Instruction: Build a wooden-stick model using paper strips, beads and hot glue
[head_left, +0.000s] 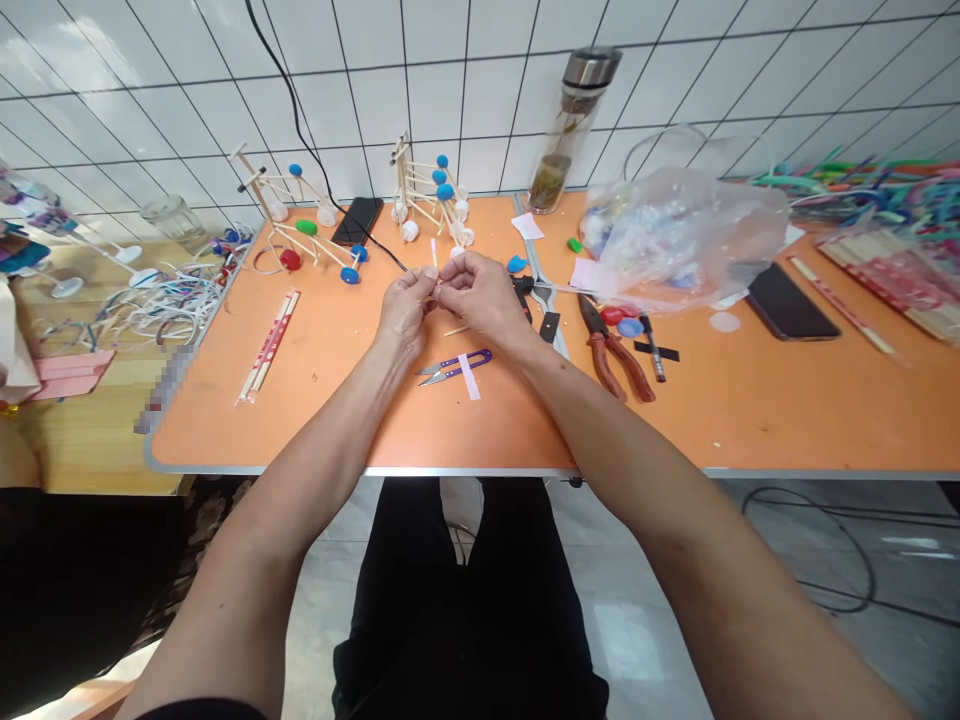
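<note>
My left hand (405, 308) and my right hand (482, 300) meet over the orange table, thumbs and fingertips pinched together. Between them a short, pale wooden stick (433, 250) pokes up; its lower part is hidden by the fingers. Another thin stick (455, 330) shows just under my right hand. Closer to me lie purple-handled thread snips (455, 368), with a strip of pale pink tape (469, 377) across them. A black glue gun (523, 292) is partly covered by my right hand.
Stick frames with bottle-cap wheels (306, 228) (431, 190) stand behind. Pliers (611, 350), a marker (652, 350), a plastic bag (682, 235) and a phone (793, 302) lie right. Wrapped chopsticks (270, 345) lie left. A glass bottle (570, 130) stands by the wall. A black cord (300, 120) hangs down.
</note>
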